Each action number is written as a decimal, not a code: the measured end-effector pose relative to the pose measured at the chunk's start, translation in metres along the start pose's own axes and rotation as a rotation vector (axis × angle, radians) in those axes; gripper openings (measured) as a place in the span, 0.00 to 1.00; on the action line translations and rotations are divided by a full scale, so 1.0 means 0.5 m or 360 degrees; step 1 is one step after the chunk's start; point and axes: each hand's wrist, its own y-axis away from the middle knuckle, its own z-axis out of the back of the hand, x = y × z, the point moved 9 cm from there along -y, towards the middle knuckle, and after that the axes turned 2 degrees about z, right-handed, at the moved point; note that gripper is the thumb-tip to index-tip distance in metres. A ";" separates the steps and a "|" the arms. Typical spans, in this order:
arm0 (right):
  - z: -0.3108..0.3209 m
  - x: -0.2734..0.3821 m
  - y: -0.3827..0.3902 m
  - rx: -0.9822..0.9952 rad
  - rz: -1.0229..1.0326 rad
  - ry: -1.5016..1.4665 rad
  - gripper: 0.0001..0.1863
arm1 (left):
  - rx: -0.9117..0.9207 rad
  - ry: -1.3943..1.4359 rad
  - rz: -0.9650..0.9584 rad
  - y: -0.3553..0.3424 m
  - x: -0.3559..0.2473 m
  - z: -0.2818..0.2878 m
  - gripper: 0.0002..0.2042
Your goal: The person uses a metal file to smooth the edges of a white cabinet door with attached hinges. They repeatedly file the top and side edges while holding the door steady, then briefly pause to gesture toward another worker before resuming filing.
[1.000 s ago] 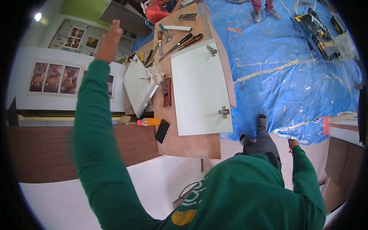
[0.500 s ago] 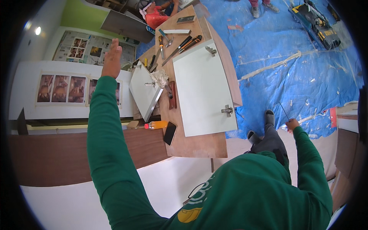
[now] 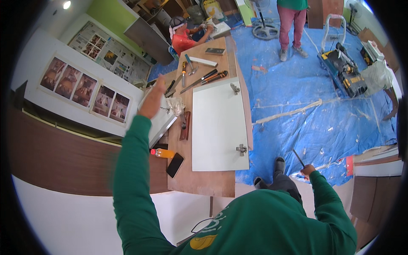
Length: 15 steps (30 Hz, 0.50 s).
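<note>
My left hand (image 3: pixel 154 98) is raised over the left side of the workbench, fingers stretched out and holding nothing. Below it lies a white panel with a hinge (image 3: pixel 155 123), partly hidden by my arm. Down at the right, my right hand (image 3: pixel 307 170) is closed round one end of a thin dark rod-like tool (image 3: pixel 298 158), which points up and left over the blue sheet. On the workbench (image 3: pixel 204 185) a larger white cabinet door (image 3: pixel 219 127) lies flat, with a metal hinge (image 3: pixel 241 148) at its near right and another hinge (image 3: pixel 235 89) at its far right.
Beside the door lie a wooden hand plane (image 3: pixel 185 126), phone (image 3: pixel 175 165), orange drink bottle (image 3: pixel 163 153), screwdriver (image 3: pixel 184 74), hammer (image 3: pixel 191 66) and saw (image 3: pixel 199 80). A blue sheet (image 3: pixel 289 110) covers the floor, bearing a power tool (image 3: pixel 346 72). Two people are beyond the bench.
The view has shifted, bringing more of the far room into sight. My left hand has come lower and nearer the bench; the right still grips the rod-like tool.
</note>
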 end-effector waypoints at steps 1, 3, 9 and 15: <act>0.008 -0.003 0.002 -0.0021 0.0013 -0.0005 0.11 | 0.0097 0.0134 -0.0042 0.031 -0.012 -0.041 0.28; 0.012 0.000 0.003 0.0031 0.0135 0.0261 0.12 | 0.0198 0.0390 0.0059 0.112 -0.020 -0.146 0.25; 0.017 -0.032 0.009 0.0028 0.0092 0.0529 0.17 | 0.0497 0.0911 0.0307 0.349 -0.047 -0.436 0.19; 0.046 -0.031 0.065 -0.0138 0.0011 0.0569 0.22 | 0.0671 0.0928 0.0970 0.582 0.045 -0.635 0.26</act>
